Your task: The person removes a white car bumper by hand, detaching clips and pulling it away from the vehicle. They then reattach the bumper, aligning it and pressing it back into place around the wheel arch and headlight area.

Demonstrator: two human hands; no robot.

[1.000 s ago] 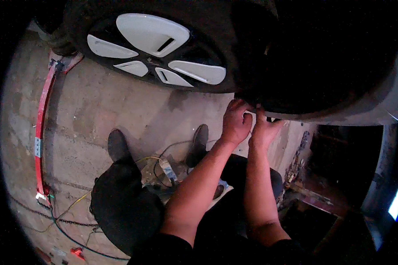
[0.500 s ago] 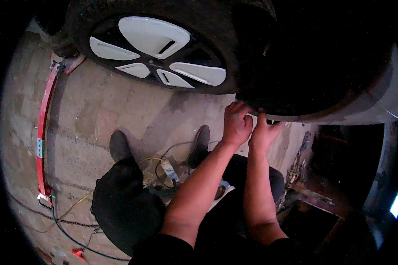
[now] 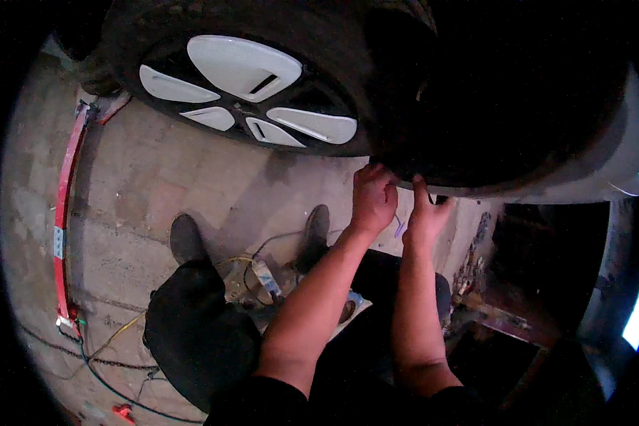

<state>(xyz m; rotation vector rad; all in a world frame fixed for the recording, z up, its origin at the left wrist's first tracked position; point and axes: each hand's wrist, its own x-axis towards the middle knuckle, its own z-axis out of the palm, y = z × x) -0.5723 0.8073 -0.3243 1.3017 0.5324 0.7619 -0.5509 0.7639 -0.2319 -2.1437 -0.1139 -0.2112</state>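
Observation:
Both my hands reach up to the lower edge of a pale car body panel (image 3: 589, 186), where the dark wheel arch ends. My left hand (image 3: 373, 199) is closed at the panel's left end, close to the tyre (image 3: 358, 138); whatever its fingers grip is hidden. Beside it, my right hand (image 3: 427, 211) pinches the panel edge, its fingers against the dark underside. A thin violet strand (image 3: 400, 227) shows between my wrists. Above and left hangs the wheel (image 3: 245, 106), black with white inserts. Deep shadow hides the inside of the arch.
A red lift arm (image 3: 62, 213) lies along the concrete floor at left. A power strip (image 3: 266, 277) with cables sits between my feet. Nearby run a chain (image 3: 113, 363) and a dark hose (image 3: 113, 397). A dark recess (image 3: 547, 248) opens at right.
My left hand has shifted slightly left, widening the gap to my right hand. The violet strand now shows between them. My right hand stays at the panel edge, and the whole view has tilted slightly.

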